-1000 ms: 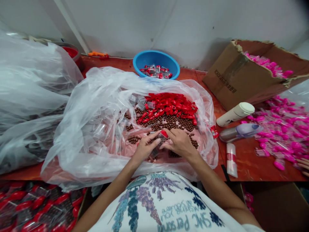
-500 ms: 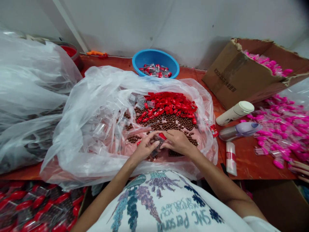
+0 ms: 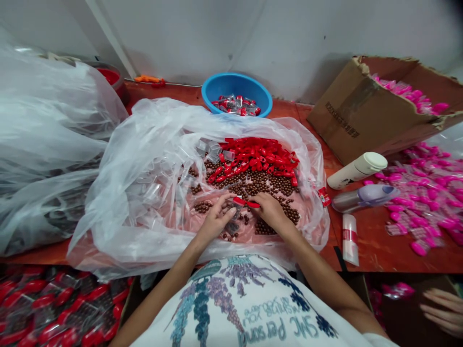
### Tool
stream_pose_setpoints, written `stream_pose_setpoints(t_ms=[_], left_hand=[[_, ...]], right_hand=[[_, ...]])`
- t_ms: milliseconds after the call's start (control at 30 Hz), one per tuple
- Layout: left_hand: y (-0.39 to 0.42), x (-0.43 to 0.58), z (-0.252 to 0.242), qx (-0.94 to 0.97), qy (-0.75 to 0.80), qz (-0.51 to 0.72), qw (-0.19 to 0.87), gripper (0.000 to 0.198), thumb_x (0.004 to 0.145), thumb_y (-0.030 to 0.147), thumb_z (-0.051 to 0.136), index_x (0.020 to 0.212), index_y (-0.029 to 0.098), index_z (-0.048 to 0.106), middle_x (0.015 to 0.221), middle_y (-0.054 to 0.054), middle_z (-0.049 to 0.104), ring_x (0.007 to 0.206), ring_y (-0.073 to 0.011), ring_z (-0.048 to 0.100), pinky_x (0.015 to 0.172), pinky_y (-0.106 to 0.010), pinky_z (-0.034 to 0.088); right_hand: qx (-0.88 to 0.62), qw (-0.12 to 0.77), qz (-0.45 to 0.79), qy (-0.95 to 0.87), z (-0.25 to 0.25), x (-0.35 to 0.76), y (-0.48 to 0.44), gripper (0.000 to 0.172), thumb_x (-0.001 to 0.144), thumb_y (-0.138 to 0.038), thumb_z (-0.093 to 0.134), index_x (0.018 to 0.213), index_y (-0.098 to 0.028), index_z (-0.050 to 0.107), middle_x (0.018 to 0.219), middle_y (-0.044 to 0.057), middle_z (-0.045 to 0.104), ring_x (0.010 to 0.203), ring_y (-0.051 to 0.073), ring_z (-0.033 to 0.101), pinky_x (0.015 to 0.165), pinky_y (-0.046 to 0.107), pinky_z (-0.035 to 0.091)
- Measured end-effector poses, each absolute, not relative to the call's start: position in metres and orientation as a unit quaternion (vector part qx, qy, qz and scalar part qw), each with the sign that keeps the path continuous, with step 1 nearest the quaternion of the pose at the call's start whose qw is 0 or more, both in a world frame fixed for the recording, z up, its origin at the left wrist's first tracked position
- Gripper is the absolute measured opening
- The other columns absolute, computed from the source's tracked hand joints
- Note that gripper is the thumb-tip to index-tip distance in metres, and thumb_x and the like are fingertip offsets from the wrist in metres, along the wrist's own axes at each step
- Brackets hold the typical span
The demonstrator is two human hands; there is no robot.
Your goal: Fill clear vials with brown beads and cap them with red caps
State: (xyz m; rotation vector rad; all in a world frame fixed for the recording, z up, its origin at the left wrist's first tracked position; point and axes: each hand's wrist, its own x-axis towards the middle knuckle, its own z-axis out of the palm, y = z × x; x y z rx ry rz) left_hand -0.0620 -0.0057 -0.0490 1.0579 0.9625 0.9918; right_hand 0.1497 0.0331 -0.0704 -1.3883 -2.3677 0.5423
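My left hand [image 3: 217, 218] is closed on a small clear plastic container [image 3: 233, 213], partly hidden by the fingers. My right hand [image 3: 270, 210] pinches a glossy red plastic piece [image 3: 252, 204], whose left end lies at the container's top. Whether the two are joined I cannot tell. Below and around both hands are loose brown beads [image 3: 265, 227] on a pinkish surface inside a spread translucent plastic bag [image 3: 119, 193]. Beyond the hands lies a heap of red plastic pieces [image 3: 260, 156]. Several empty clear containers [image 3: 148, 185] lie to the left.
A blue basin [image 3: 237, 79] with red-and-clear items stands behind the bag. To the right are a cardboard box [image 3: 340, 115], a white bottle [image 3: 356, 171], a purple-topped bottle [image 3: 365, 196], a white tube [image 3: 349, 241] and pink items [image 3: 427, 193]. Another person's hand [image 3: 443, 311] shows lower right.
My hands have opened out slightly, and the red piece now shows lengthwise between them. The other person's hand has moved down from the table edge, below which a pink item now shows.
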Motion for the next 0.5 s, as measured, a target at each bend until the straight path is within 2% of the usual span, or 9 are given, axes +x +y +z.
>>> stream_pose_setpoints(t_ms=[133, 267, 367, 500], left_hand=[[-0.009, -0.062, -0.052, 0.523, 0.447, 0.417, 0.594, 0.048, 0.084, 0.030, 0.056, 0.129, 0.022, 0.046, 0.116, -0.008, 0.055, 0.103, -0.0202, 0.055, 0.084, -0.031, 0.050], [-0.010, -0.062, -0.055, 0.546, 0.460, 0.393, 0.580, 0.058, 0.084, 0.031, 0.055, 0.139, 0.021, 0.038, 0.115, -0.008, 0.056, 0.099, -0.0194, 0.056, 0.086, -0.032, 0.048], [-0.011, -0.061, -0.055, 0.563, 0.457, 0.366, 0.583, 0.061, 0.085, 0.032, 0.053, 0.142, 0.020, 0.034, 0.117, -0.009, 0.058, 0.102, -0.0208, 0.058, 0.087, -0.034, 0.049], [-0.011, -0.060, -0.055, 0.601, 0.465, 0.345, 0.551, 0.060, 0.085, 0.032, 0.053, 0.141, 0.019, 0.036, 0.135, -0.009, 0.051, 0.121, -0.0228, 0.049, 0.101, -0.037, 0.040]], right_hand=[[-0.491, 0.224, 0.256, -0.802, -0.064, 0.150, 0.035, 0.013, 0.085, -0.023, 0.061, 0.096, -0.020, 0.067, 0.092, 0.005, 0.064, 0.089, 0.018, 0.056, 0.081, 0.030, 0.043], [-0.482, 0.314, 0.358, -0.736, -0.044, 0.148, 0.033, 0.020, 0.092, -0.028, 0.050, 0.100, -0.021, 0.067, 0.097, 0.004, 0.065, 0.091, 0.016, 0.059, 0.083, 0.029, 0.044], [-0.437, 0.290, 0.382, -0.761, -0.028, 0.142, 0.028, 0.023, 0.092, -0.031, 0.049, 0.104, -0.023, 0.067, 0.097, 0.003, 0.066, 0.091, 0.016, 0.060, 0.083, 0.028, 0.045], [-0.409, 0.215, 0.273, -0.844, -0.013, 0.136, 0.021, 0.027, 0.094, -0.028, 0.045, 0.111, -0.025, 0.065, 0.089, 0.005, 0.065, 0.084, 0.017, 0.057, 0.079, 0.031, 0.044]])
